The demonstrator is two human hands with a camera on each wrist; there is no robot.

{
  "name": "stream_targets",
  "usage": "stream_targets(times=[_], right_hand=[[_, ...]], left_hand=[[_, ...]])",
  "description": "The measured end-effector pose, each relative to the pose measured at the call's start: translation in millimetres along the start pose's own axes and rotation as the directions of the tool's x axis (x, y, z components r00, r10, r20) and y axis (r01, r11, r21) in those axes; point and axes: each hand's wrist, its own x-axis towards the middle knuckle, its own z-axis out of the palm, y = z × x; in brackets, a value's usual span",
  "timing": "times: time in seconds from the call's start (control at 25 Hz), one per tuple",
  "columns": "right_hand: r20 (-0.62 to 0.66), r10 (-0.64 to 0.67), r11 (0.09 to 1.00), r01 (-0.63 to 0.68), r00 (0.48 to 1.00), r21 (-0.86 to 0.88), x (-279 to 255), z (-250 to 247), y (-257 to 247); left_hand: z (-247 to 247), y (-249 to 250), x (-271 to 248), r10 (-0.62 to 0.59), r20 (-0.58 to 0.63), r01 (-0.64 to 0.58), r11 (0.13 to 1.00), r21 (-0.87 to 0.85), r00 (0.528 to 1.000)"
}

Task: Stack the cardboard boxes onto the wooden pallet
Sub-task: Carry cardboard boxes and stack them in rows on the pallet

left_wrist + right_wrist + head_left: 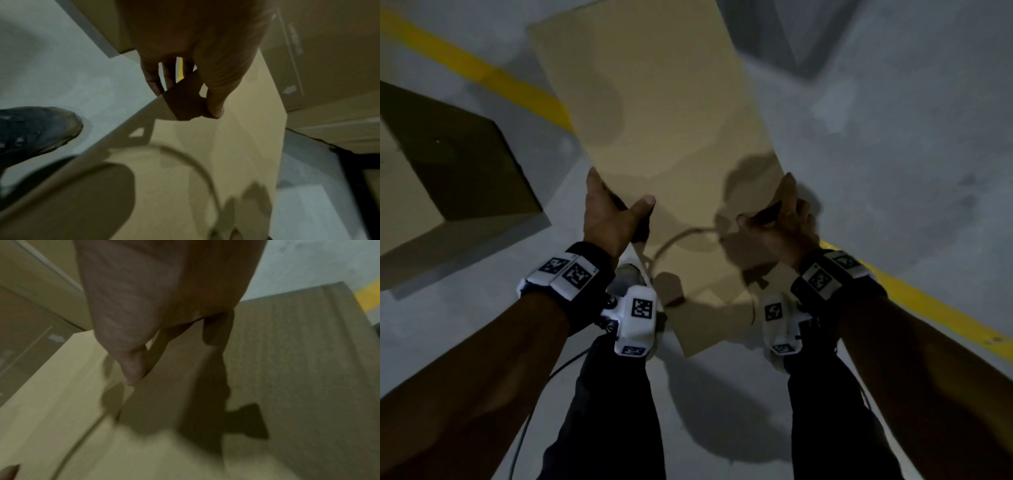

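2 hands hold your long tan cardboard box [664,137] above the grey concrete floor [893,137]: your left hand [607,212] clasps its left edge, thumb on top, and your right hand [779,219] clasps its right edge. 1 larger brown cardboard box [448,154] sits at your left.

Grey concrete floor [893,144] under me, mottled w/ darker patches. A yellow painted line [482,73] runs diagonally across it from upper left, and shows again at lower right. My shoe [35,129], dark and scuffed at the toe, stands on the floor at the left of the left wrist view. My dark trouser legs [619,411] fill the bottom of the head view. A thin cable [524,435] hangs beside my left leg. Dark grey shape [784,31] on the floor at top, too blurred to tell what.
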Motion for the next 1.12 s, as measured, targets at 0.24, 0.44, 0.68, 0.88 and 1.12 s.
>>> stream_targets(times=[0.24, 0.44, 0.68, 0.88, 1.12], right_hand=[[0.027, 0.081, 0.975, -0.085, 0.996, 0.205, 29.2, -47.3, 52.5], [0.069, 0.069, 0.975, -0.082, 0.995, 0.204, 43.2, -97.4, 86.6], [0.117, -0.059, 0.858, -0.009, 0.991, 0.513, 42.1, -151.1, 94.4], [-0.137, -0.186, 0.858, 0.229, 0.973, 0.46, 71.0, -171.7, 105.5], [-0.148, -0.19, 0.954, 0.218, 0.971, 0.205, 62.7, -156.3, 113.4]], left_hand=[[66.5, 71.0, -13.3, 0.288, 0.103, -0.305, 0.919, 0.248, 0.952], [115.6, 110.0, -46.8, 0.349, 0.18, -0.388, 0.877, 0.283, 0.92], [141.5, 94.2, -38.8, 0.171, 0.152, -0.224, 0.849, 0.478, 0.973], [175.5, 85.5, -32.3, 0.05, 0.303, -0.104, 0.981, 0.165, 0.952], [195.1, 83.7, -38.2, 0.157, 0.258, -0.18, 0.981, 0.068, 0.953]])
